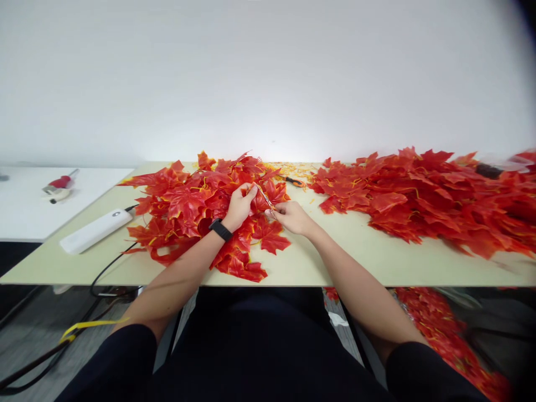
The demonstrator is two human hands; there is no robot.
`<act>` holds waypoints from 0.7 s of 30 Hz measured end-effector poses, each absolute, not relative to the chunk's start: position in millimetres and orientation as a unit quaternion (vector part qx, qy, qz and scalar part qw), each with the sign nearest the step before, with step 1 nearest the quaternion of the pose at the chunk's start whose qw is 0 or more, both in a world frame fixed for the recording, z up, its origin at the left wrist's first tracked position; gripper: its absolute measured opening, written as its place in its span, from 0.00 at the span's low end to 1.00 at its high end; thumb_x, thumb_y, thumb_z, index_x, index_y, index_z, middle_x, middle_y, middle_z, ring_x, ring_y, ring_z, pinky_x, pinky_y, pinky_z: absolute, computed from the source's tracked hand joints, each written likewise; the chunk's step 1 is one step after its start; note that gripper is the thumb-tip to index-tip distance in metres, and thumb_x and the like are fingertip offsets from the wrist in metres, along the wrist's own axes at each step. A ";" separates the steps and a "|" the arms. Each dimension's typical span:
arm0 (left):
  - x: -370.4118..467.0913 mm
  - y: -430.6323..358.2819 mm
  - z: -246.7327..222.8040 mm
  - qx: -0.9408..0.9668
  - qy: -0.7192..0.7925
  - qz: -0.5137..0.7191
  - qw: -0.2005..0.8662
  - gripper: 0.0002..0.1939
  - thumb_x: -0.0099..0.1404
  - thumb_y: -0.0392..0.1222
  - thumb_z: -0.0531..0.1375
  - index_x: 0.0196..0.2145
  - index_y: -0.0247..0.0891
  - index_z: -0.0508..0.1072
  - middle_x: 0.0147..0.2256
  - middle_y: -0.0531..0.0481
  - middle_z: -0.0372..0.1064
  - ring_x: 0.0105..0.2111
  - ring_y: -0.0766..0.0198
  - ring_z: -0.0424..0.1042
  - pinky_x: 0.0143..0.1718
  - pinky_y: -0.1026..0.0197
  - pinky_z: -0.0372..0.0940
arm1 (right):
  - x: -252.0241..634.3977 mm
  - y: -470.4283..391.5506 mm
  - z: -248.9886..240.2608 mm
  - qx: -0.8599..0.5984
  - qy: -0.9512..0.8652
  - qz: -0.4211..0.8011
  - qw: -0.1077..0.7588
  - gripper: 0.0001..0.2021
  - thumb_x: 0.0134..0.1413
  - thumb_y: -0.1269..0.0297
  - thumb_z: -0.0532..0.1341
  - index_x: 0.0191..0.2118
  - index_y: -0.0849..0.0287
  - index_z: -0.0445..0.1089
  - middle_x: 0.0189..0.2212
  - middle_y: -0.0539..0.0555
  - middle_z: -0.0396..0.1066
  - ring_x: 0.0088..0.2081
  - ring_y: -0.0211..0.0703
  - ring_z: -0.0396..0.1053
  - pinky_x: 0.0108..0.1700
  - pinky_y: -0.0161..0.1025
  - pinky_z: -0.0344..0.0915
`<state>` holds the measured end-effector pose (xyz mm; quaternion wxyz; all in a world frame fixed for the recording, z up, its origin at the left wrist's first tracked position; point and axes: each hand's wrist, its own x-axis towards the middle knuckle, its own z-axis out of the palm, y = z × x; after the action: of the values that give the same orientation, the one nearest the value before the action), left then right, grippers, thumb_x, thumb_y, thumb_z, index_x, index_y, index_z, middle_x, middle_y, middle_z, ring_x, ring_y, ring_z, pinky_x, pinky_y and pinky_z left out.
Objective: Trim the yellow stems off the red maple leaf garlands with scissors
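Note:
A heap of artificial red maple leaves with yellow stems spreads over the left half of the table. My left hand, with a black watch on its wrist, is closed in a pinch above the heap. What sits between its fingertips is too small to make out. From my right hand, a slim pair of metal scissors points up and left toward the left fingertips. The right fingers are closed around the handle end, which they partly hide. Red leaves lie below and behind both hands.
Another long pile of red leaves covers the right side. An orange-and-black handled tool lies behind my hands near yellow scraps. A white device with a black cable rests left. More leaves are below the table at right.

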<state>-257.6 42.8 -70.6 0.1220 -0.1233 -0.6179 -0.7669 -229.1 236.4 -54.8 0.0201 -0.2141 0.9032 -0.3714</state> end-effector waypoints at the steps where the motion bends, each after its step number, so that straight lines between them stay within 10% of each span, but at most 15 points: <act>1: -257.2 43.2 -70.4 -0.121 -0.617 -0.768 0.122 0.21 0.62 0.57 0.69 0.30 0.37 0.71 0.27 0.54 0.63 0.27 0.69 0.60 0.30 0.65 0.60 | -228.9 236.1 -54.2 -0.218 0.902 -0.371 0.020 0.32 0.60 0.34 0.57 0.28 0.63 0.74 0.20 0.49 0.63 0.24 0.35 0.55 0.29 0.38 0.50; 21: -253.9 46.6 -69.6 -0.086 -0.600 -0.787 0.114 0.20 0.62 0.57 0.70 0.30 0.38 0.70 0.24 0.55 0.62 0.24 0.68 0.59 0.27 0.64 0.58 | -231.3 232.6 -58.4 -0.210 0.882 -0.422 0.016 0.31 0.58 0.35 0.58 0.23 0.62 0.68 0.19 0.50 0.60 0.24 0.35 0.52 0.29 0.38 0.50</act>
<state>-253.9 46.6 -69.6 0.1138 -0.0856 -0.5997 -0.7875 -231.3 232.6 -58.4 0.0158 -0.2104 0.8816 -0.4222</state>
